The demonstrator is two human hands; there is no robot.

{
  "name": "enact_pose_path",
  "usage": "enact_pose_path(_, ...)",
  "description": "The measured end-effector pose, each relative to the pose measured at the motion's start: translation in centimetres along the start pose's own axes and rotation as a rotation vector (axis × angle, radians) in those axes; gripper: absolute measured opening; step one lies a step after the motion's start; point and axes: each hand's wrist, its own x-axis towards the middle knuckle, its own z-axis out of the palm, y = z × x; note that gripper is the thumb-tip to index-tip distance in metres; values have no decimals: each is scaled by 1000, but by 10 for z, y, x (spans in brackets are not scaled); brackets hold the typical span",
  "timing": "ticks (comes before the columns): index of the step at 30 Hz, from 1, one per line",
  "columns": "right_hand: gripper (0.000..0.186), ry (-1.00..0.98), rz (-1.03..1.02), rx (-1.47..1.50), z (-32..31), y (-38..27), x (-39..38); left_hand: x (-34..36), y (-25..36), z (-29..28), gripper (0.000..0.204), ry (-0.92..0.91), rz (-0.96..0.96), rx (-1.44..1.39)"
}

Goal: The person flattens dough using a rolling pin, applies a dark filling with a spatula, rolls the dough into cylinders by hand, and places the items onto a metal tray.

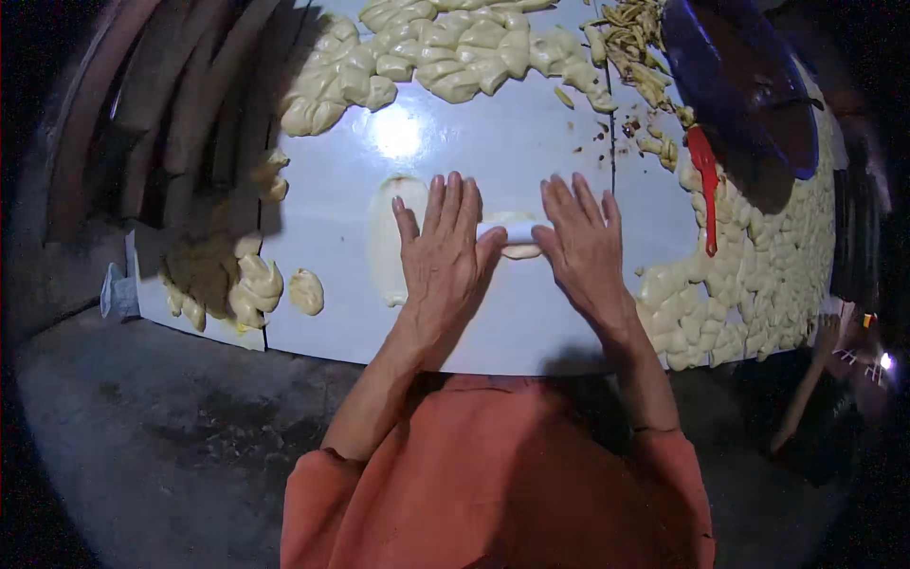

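A short white rolling pin lies crosswise on the white table top, its middle showing between my hands. My left hand rests flat over its left end with the fingers stretched forward. Over the other end lies my right hand, palm down and fingers spread. Under the pin sits a small piece of pale dough, partly hidden. A long, thin flattened dough sheet is spread just left of my left hand. The hidden ends of the pin run beneath my palms.
Pale dough lumps cover the table's far side. Many small pieces spread over the right. A red knife-like tool lies beside a dark blue basin. Pale strips lie near it. A loose dough round sits left.
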Motion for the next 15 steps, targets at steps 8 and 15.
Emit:
enact_pose_path(8, 56, 138, 192, -211, 35, 23, 110, 107, -30, 17, 62, 204, -56, 117)
enact_pose_path(15, 55, -81, -203, 254, -3, 37, 105, 129, -56, 24, 81, 149, 48, 97)
